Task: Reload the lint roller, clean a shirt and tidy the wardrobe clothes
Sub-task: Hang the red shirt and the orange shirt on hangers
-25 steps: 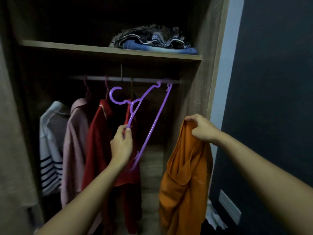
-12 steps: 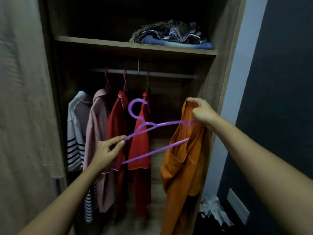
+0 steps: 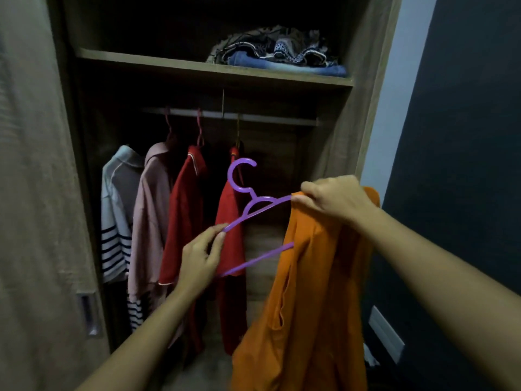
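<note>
Before an open wardrobe (image 3: 366, 80), a person's left hand (image 3: 197, 258) pinched the left end of a purple hanger (image 3: 253, 210) between thumb and fingertips. The right hand (image 3: 332, 201) gripped the bunched top of an orange shirt (image 3: 310, 292), with the hanger's other end tucked inside it. Behind them, a striped shirt (image 3: 115, 221), a pink shirt (image 3: 149, 221) and two red shirts (image 3: 186, 221) hung from the rail (image 3: 267, 118). Folded clothes (image 3: 282, 55) lay on the shelf (image 3: 141, 59) above.

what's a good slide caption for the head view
Left hand pinches a purple hanger, its far end inside the orange shirt gripped by the right hand.
</note>
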Tool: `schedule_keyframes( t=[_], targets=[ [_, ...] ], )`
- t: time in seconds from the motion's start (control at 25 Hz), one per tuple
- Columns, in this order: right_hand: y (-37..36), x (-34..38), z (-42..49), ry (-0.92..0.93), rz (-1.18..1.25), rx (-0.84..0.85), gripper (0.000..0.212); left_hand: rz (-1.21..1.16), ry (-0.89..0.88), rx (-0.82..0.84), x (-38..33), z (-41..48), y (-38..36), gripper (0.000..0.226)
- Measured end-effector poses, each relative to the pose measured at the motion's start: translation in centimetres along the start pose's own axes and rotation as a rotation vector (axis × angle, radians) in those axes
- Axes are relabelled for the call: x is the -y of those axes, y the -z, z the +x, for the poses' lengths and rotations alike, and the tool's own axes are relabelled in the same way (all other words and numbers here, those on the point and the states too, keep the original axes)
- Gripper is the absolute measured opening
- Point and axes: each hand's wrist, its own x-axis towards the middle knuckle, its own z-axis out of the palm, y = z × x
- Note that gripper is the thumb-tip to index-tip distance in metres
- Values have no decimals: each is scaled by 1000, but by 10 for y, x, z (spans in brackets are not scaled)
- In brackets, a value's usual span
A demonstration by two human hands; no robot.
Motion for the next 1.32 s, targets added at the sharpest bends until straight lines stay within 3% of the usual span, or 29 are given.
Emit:
schedule_keyframes(
  t=[0.12, 0.2, 0.24, 0.36, 0.44, 0.52, 0.6, 0.72, 1.0, 1.12, 1.16, 1.24, 1.32],
  targets=[
    [2, -7, -4, 37, -7, -146, 60, 215, -276, -192, -33, -26, -17, 28],
    [12, -12, -1, 32, -15, -200, 52, 221, -542, -61, -46, -57, -34, 31],
    [19, -16, 0, 13, -11, -215, 51, 246, -548, 47, -47, -68, -41, 37],
    [38, -31, 0, -46, -16, -231, 55, 328, -328, 341, -28, -77, -57, 49],
    [42, -45, -8, -36, -37, -234, 57, 239, -224, 557, -3, -68, -57, 51],
    [38, -58, -25, 10, -76, -226, 63, 107, -122, 667, 27, -56, -47, 54],
    [27, -68, -44, 53, -103, -195, 71, 177, -115, 784, 48, -44, -34, 60],
    [12, -71, -64, 104, -76, -159, 71, 225, -131, 915, 59, -29, -19, 43],
    [-11, -69, -91, 118, 7, -102, 64, 163, -159, 783, 69, 8, 9, 34],
    [-16, -53, -95, 129, 35, -85, 63, 139, -111, 771, 52, 22, 18, 27],
    [-20, -44, -94, 95, 53, -102, 61, 33, -66, 743, 43, 25, 16, 21],
    [-27, -29, -95, -44, 141, -132, 62, -262, 91, 608, 21, 31, 16, 50],
    [-32, -21, -101, -212, 226, -121, 67, -248, 146, 598, 15, 34, 24, 59]
  ],
)
